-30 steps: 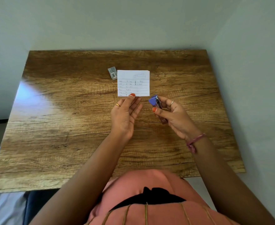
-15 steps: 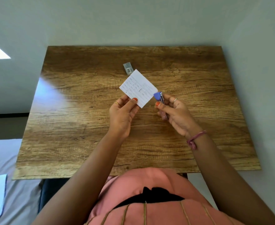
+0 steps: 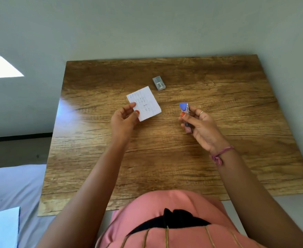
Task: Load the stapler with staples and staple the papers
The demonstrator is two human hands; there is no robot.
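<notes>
- The papers [image 3: 144, 102] were held above the tabletop [image 3: 218, 158], pinched at one corner by the fingers of the left hand [image 3: 124, 117].
- The stapler [image 3: 185, 111] was gripped upright in the right hand [image 3: 201, 126], well apart from the papers.
- A small staple box [image 3: 158, 83] was noted lying on the tabletop beyond the papers.
- Whether loading was done could not be told.
- No staple was visible in the papers; stapling was judged outstanding.
</notes>
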